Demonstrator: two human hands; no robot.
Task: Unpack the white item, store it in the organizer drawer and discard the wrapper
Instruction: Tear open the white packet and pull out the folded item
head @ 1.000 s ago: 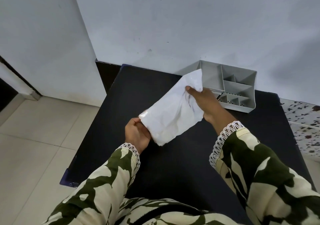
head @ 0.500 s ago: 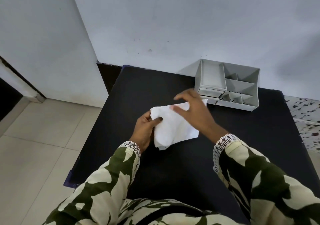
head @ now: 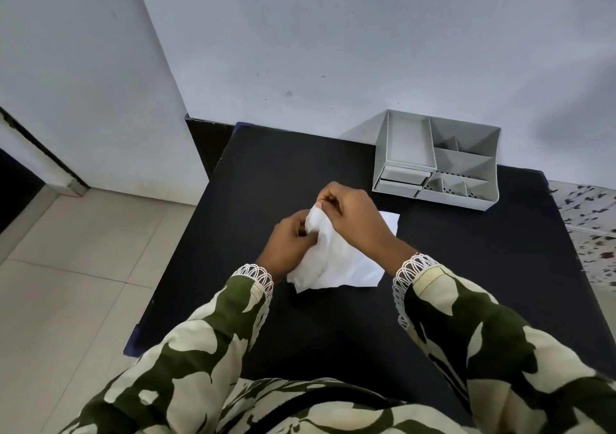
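A white wrapped packet (head: pixel 336 263) lies on the black table (head: pixel 466 267), a little left of its middle. My left hand (head: pixel 288 243) pinches the packet's upper left edge. My right hand (head: pixel 353 215) pinches the same top end from the right, fingers closed on the white wrapper. What is inside the wrapper is hidden. The grey organizer (head: pixel 440 163) stands at the table's far right against the wall, with open compartments on top and two small drawers (head: pixel 401 180) at its front left, both slightly pulled out.
A pale wall rises directly behind the table. Tiled floor (head: pixel 66 283) lies to the left, beside the table's left edge. A patterned surface (head: pixel 593 230) borders the table on the right. My camouflage-print sleeves fill the near part of the view.
The packet came down from held up in the air onto the table. My right hand shifted from its far end to the top end next to my left hand, and both now pinch it.
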